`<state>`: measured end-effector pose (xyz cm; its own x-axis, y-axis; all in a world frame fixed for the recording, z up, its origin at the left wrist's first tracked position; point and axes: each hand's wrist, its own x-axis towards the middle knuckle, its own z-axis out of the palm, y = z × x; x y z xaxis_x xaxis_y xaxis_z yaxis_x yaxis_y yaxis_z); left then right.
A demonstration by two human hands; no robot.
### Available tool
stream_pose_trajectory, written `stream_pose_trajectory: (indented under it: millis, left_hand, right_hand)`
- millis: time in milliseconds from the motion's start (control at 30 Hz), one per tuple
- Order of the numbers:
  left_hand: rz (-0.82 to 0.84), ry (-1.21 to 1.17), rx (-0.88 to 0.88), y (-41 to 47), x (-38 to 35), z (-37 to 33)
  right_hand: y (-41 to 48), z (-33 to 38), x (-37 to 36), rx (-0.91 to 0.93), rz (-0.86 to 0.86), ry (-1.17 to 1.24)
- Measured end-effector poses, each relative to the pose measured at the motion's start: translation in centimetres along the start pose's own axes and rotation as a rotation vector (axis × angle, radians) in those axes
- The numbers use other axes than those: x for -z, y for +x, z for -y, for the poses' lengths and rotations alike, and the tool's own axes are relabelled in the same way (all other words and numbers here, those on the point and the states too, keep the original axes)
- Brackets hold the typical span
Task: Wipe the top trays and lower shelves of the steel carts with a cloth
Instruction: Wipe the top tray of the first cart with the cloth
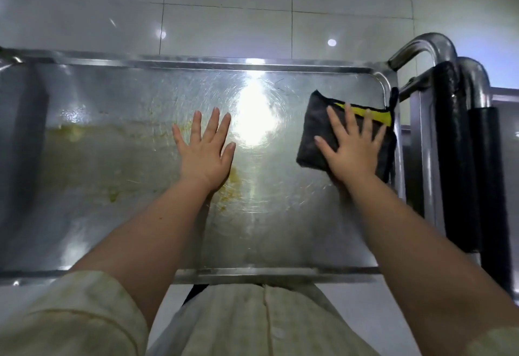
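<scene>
Two flat grips on a steel cart's top tray, the right one on the cloth.

The right grip (352,149) is fully open, fingers straight and spread, pressing a dark grey cloth (314,133) with a yellow strip flat onto the tray (196,65). The cloth lies under and beyond its fingers, in the tray's far right corner, against the rim just right of the grip. The left grip (206,153), well to the left, is just as open and holds nothing, palm flat on bare steel. Yellowish stains (233,178) lie beside its wrist and further left. A bright glare (252,114) sits between the grips. Right of the right grip stand tube handles (421,46) with black padding (455,159).
</scene>
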<state>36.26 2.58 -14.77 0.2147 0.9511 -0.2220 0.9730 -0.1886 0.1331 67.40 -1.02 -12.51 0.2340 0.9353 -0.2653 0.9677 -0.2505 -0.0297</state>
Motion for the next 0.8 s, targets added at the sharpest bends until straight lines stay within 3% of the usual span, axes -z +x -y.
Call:
stream_pose_trajectory:
  millis: [67, 167, 233, 333, 467, 667, 800]
  left_hand:
    - [-0.007, 0.022, -0.014, 0.0, -0.1, 0.1]
    - [0.013, 0.043, -0.038, 0.2, -0.2, 0.4]
    - [0.009, 0.042, -0.040, 0.2, -0.2, 0.4]
    - [-0.009, 0.034, -0.034, 0.0, 0.0, 0.3]
    - [-0.006, 0.036, -0.036, 0.0, 0.2, 0.3]
    - [-0.024, 0.028, -0.038, -0.1, -0.1, 0.1]
    - [-0.029, 0.038, -0.034, 0.0, 0.0, 0.4]
  right_hand:
    - [-0.6, -2.7, 0.5, -0.111, 0.024, -0.016]
    - [-1.1, 0.0, 0.1, -0.176, 0.023, -0.002]
    - [-2.2, 4.9, -0.7, -0.090, 0.025, 0.010]
    - [-5.6, 12.0, -2.4, 0.193, 0.004, -0.026]
    - [-5.9, 10.8, -2.6, 0.343, -0.030, -0.031]
    - [-6.1, -2.9, -1.6, -0.125, -0.007, -0.021]
    - [-7.1, 0.9, -2.2, -0.223, -0.006, 0.023]
